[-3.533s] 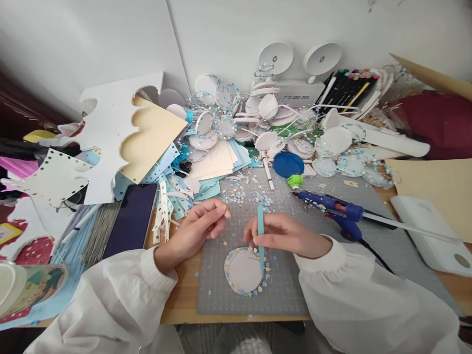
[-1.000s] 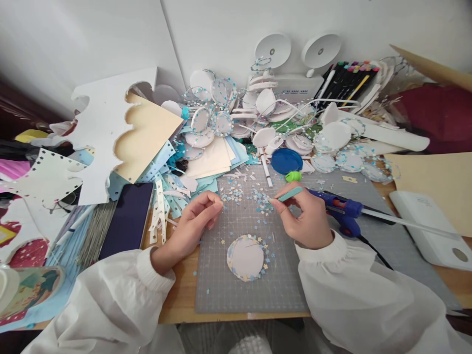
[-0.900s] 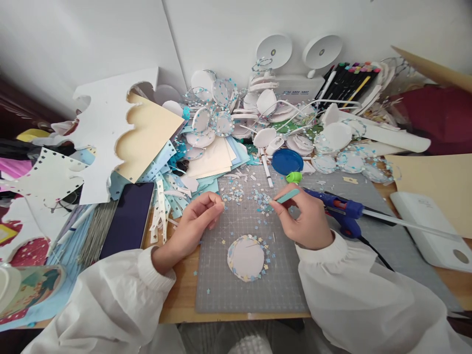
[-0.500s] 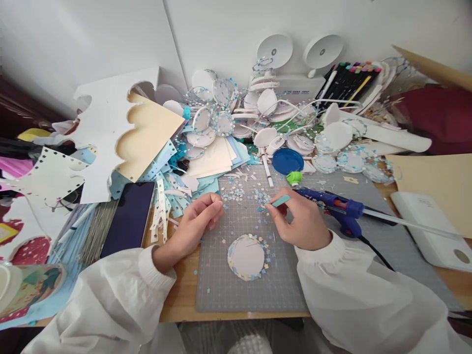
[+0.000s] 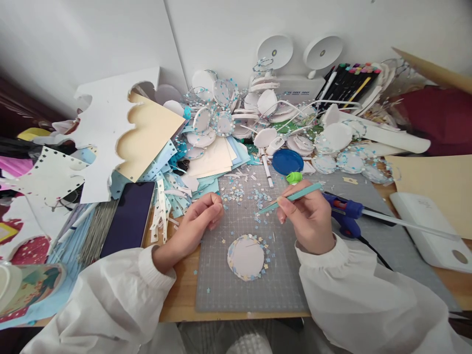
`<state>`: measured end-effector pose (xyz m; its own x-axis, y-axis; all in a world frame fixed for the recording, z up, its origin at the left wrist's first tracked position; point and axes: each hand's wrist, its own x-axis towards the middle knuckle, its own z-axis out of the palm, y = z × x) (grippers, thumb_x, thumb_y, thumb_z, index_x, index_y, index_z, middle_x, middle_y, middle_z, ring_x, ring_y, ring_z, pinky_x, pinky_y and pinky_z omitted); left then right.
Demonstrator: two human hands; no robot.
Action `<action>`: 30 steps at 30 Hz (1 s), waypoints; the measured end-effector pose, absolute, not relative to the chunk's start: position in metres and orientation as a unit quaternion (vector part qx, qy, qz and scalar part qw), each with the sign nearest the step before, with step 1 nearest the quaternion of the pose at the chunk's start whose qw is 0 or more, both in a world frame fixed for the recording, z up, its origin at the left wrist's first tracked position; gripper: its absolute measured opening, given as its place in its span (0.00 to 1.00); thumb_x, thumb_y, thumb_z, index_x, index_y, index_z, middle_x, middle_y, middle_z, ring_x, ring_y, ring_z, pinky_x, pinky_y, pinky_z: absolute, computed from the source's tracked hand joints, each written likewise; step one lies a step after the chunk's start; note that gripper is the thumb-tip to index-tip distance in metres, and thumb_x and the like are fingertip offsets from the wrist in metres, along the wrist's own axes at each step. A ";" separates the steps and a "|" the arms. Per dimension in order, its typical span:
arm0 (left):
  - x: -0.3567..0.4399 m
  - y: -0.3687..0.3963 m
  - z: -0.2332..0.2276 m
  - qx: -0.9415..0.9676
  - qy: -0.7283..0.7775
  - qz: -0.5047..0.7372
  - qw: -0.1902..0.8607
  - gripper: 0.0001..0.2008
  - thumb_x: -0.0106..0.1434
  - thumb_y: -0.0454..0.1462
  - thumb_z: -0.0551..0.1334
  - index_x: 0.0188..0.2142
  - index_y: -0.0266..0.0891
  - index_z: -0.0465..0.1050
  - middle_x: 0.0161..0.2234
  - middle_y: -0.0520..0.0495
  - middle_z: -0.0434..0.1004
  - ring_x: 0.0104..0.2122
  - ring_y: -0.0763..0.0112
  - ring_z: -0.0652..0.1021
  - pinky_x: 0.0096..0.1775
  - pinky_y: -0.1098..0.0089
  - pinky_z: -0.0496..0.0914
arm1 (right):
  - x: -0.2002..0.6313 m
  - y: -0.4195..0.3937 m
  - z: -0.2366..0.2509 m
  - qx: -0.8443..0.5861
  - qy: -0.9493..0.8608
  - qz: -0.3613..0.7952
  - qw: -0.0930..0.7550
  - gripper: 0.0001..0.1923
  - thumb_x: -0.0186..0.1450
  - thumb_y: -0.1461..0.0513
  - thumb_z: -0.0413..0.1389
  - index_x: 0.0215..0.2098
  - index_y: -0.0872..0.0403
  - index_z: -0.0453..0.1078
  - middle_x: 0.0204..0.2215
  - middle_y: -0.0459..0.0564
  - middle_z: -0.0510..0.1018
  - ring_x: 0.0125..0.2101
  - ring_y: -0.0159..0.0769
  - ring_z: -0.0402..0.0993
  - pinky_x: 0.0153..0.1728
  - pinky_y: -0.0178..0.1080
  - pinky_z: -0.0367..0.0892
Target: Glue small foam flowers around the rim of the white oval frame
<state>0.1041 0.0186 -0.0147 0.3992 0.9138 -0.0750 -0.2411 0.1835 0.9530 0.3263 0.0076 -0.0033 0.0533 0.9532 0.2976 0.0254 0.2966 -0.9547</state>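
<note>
Teal tweezers (image 5: 299, 192) are gripped between the thumb and fingers of my right hand (image 5: 311, 221). Their tips point left and down, by loose star-shaped paper pieces (image 5: 261, 196) in pale blue and cream. My left hand (image 5: 201, 216) is closed at the left of the mat, thumb against the curled fingers; whatever they may hold is hidden. Between and below both hands, a white disc (image 5: 246, 258) lies flat, with small stars around its edge. Under it is a grey gridded cutting mat (image 5: 221, 297).
At the right lies a blue glue gun (image 5: 344, 209) with a cord. A blue lid (image 5: 287, 162), a white pen (image 5: 268, 172) and a bright green item (image 5: 294, 177) sit behind the mat. Star-trimmed discs (image 5: 224, 123) pile up at the back. A dark phone (image 5: 128, 216) lies left.
My right hand has shifted right and turned, so the tweezers now show at full length with tips pointing toward the loose stars. My left hand and the disc have stayed put.
</note>
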 end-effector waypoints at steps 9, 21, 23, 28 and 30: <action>0.103 0.018 -0.018 0.522 0.365 0.422 0.646 0.19 0.67 0.42 0.57 0.22 0.37 0.56 0.19 0.55 0.55 0.21 0.76 0.57 0.26 0.71 0.52 | 0.319 0.009 -0.013 -0.397 -0.467 0.498 0.613 0.07 0.60 0.60 0.61 0.29 0.52 0.67 0.24 0.40 0.65 0.17 0.23 0.64 0.16 0.32 0.62; 0.106 0.017 -0.015 0.647 0.343 0.391 0.558 0.13 0.61 0.37 0.65 0.47 0.42 0.73 0.40 0.47 0.66 0.28 0.77 0.66 0.30 0.73 0.63 | 0.314 0.006 -0.015 -0.382 -0.453 0.536 0.601 0.06 0.61 0.61 0.60 0.29 0.52 0.67 0.21 0.40 0.67 0.16 0.24 0.63 0.16 0.31 0.61; 0.107 0.016 -0.015 0.676 0.339 0.374 0.537 0.13 0.60 0.36 0.66 0.45 0.40 0.75 0.40 0.46 0.68 0.27 0.77 0.66 0.29 0.73 0.63 | 0.312 0.004 -0.017 -0.380 -0.454 0.546 0.593 0.06 0.61 0.61 0.60 0.30 0.52 0.67 0.22 0.40 0.68 0.16 0.23 0.64 0.16 0.31 0.61; 0.109 0.016 -0.013 0.701 0.325 0.378 0.509 0.04 0.61 0.35 0.64 0.33 0.36 0.77 0.31 0.46 0.71 0.31 0.71 0.70 0.32 0.72 0.64 | 0.308 0.003 -0.016 -0.379 -0.441 0.569 0.582 0.08 0.60 0.60 0.61 0.29 0.53 0.67 0.22 0.40 0.67 0.16 0.23 0.63 0.16 0.31 0.60; 0.109 0.017 -0.012 0.704 0.327 0.376 0.506 0.05 0.62 0.35 0.63 0.32 0.35 0.77 0.30 0.46 0.72 0.32 0.70 0.71 0.34 0.71 0.65 | 0.308 0.004 -0.011 -0.382 -0.420 0.572 0.592 0.09 0.59 0.59 0.62 0.28 0.53 0.66 0.21 0.40 0.66 0.16 0.22 0.61 0.16 0.30 0.59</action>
